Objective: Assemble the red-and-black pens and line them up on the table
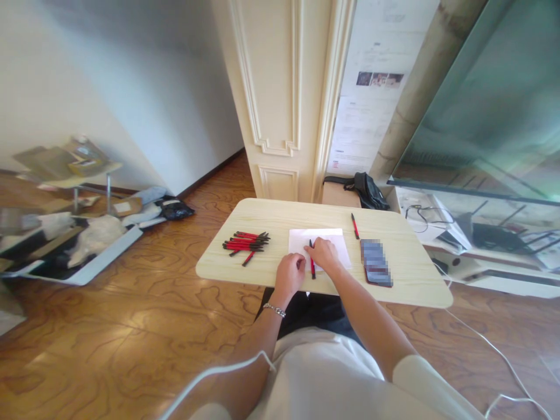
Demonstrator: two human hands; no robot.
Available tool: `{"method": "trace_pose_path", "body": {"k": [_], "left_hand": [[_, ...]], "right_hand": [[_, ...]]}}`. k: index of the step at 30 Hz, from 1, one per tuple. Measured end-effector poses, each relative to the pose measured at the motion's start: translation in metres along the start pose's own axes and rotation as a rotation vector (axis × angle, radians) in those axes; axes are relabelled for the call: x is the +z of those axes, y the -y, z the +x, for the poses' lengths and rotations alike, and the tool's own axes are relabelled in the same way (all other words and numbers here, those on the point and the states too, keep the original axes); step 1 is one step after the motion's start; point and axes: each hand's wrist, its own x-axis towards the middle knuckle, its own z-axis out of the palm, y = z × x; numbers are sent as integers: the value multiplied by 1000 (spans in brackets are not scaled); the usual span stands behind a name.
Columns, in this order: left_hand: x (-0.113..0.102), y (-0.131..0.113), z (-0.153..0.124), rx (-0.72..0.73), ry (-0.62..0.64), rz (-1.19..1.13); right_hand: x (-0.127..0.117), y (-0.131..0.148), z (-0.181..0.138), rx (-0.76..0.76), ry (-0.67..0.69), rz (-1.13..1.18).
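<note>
A white sheet of paper (pixel 326 240) lies on a small light wooden table (pixel 406 280). On the sheet rests a red and black pen (pixel 312 265), pointing away from me. My right hand (pixel 324 254) has its fingers closed around this pen on its right side. On the pen's left, my left hand (pixel 289 274) rests on the sheet's near left corner with fingers curled, touching or nearly touching the pen. A pile of several red and black pens (pixel 245 242) sits on the table to the left. One single red pen (pixel 354 226) lies at the far right of the sheet.
A dark phone (pixel 375 263) lies right of the paper. A black bag (pixel 367 190) sits behind the table by a cream door panel. Routers and cables (pixel 485 233) fill a low glass stand at right. Boxes and clutter (pixel 65 233) lie on the wooden floor at left.
</note>
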Motion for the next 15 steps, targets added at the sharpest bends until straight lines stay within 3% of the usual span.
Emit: {"method": "trace_pose_path", "body": {"k": [7, 13, 15], "left_hand": [[-1, 1, 1, -10, 3, -50], [-12, -15, -3, -34, -122, -207], [-13, -24, -5, -77, -85, -322]], "right_hand": [[-5, -15, -1, -31, 1, 100], [-10, -37, -15, -61, 40, 595], [-9, -39, -25, -70, 61, 819]]}}
